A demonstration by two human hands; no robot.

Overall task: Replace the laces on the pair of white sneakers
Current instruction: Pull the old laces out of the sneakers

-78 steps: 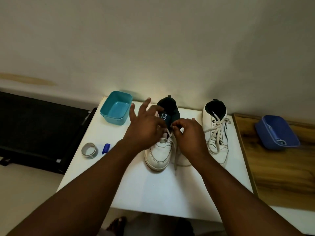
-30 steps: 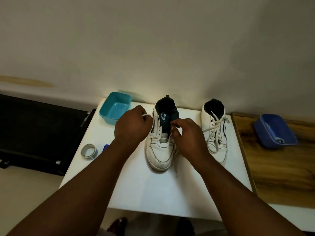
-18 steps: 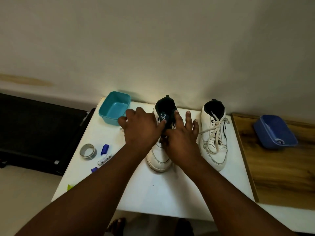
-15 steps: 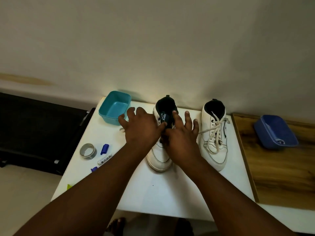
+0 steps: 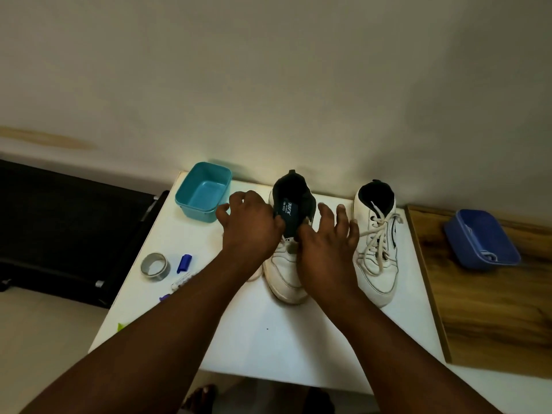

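Head view: both hands work at the throat of the left-hand sneaker (image 5: 285, 264), which stands toe toward me mid-counter (image 5: 268, 339), its dark tongue (image 5: 294, 210) pulled up. The left hand (image 5: 249, 225) sits against the tongue's left edge, fingers loosely curled. I cannot tell whether it pinches tongue, lace or nothing. The right hand (image 5: 325, 243) has its fingers spread and straight over the shoe's right side, released. The thumb is hidden, so any pinch there is unknown. This shoe's lace is hidden under the hands.

Judgement: the step is working lace through the eyelets of this shoe. To do it well, I hold the tongue clear with one hand and take one eyelet at a time without dragging the shoe.

The second sneaker (image 5: 377, 243) stands just beside the right hand, fully laced with a cream lace (image 5: 378, 237). Its loose ends could snag. A teal tub (image 5: 204, 191) sits near the left hand. A tape roll (image 5: 154, 264) and blue cap (image 5: 184, 263) lie further left, and a blue tray (image 5: 481, 239) is well apart on the wooden board (image 5: 493, 309)
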